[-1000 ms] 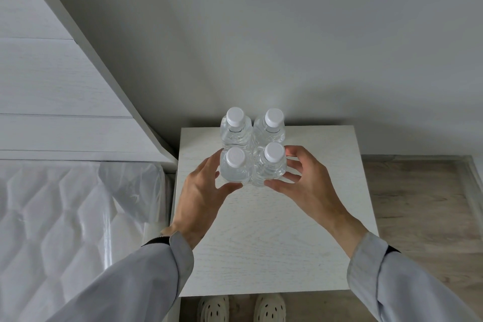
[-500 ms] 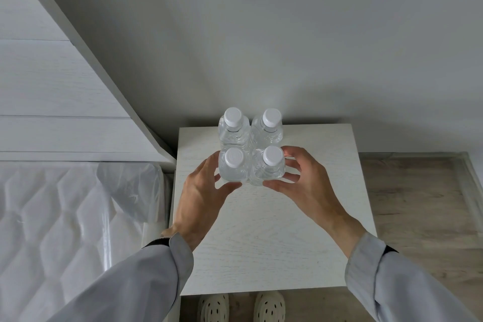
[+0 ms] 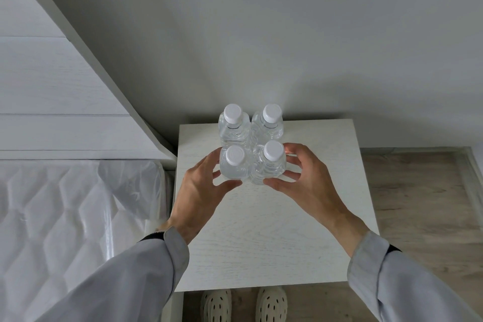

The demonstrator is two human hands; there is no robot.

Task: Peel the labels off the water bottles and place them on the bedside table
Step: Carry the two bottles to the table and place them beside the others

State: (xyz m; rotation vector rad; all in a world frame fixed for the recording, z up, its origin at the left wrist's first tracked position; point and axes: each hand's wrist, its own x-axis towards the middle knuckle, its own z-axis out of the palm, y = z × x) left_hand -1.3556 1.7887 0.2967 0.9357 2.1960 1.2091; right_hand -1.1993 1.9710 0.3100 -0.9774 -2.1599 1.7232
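Several clear water bottles with white caps stand upright in a tight square cluster at the back of the white bedside table (image 3: pixel 261 238). No labels show on them from above. My left hand (image 3: pixel 198 191) curls round the near-left bottle (image 3: pixel 234 162), thumb in front and fingers at its left side. My right hand (image 3: pixel 305 180) curls round the near-right bottle (image 3: pixel 273 159) the same way. The back-left bottle (image 3: pixel 232 123) and back-right bottle (image 3: pixel 271 120) stand free behind them, close to the wall.
A mattress wrapped in plastic film (image 3: pixel 65 217) lies left of the table, with a white wooden headboard (image 3: pixel 52 99) above it. Grey wall runs behind. Wood floor (image 3: pixel 418 191) lies to the right. My shoes (image 3: pixel 243 303) show under the table's front edge.
Both hands stay round the two near bottles. The view has shifted slightly; nothing on the table has visibly moved.
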